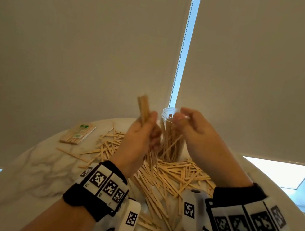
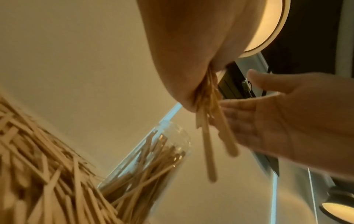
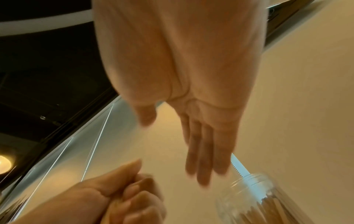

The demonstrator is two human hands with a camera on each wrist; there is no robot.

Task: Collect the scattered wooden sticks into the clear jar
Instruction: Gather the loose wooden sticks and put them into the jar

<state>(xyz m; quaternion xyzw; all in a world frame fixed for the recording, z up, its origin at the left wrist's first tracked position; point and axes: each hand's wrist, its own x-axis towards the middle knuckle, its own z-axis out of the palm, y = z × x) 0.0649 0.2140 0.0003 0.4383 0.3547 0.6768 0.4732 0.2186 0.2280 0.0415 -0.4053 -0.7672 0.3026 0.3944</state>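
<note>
Many thin wooden sticks [image 1: 167, 176] lie strewn over our round, pale marble-patterned table [image 1: 24, 164], which stands before cream roller blinds [image 1: 79, 42] with a bead chain [image 1: 180, 59] hanging in the bright gap between them; at the table's far left lies a wrapped packet of sticks [image 1: 78, 133] with a green label too blurred for us to read; the clear jar [image 1: 171, 138] stands upright at the far middle of the table, open-topped and already well filled with pale flat sticks; our left hand [image 1: 140, 135] is clenched round a bundle of sticks [image 1: 143, 109] just left of the jar's mouth; our right hand [image 3: 191, 106] is empty, fingers [image 3: 206, 154] straight, beside the jar's rim; both wrists wear black bands with square printed markers [image 1: 103, 184].
</note>
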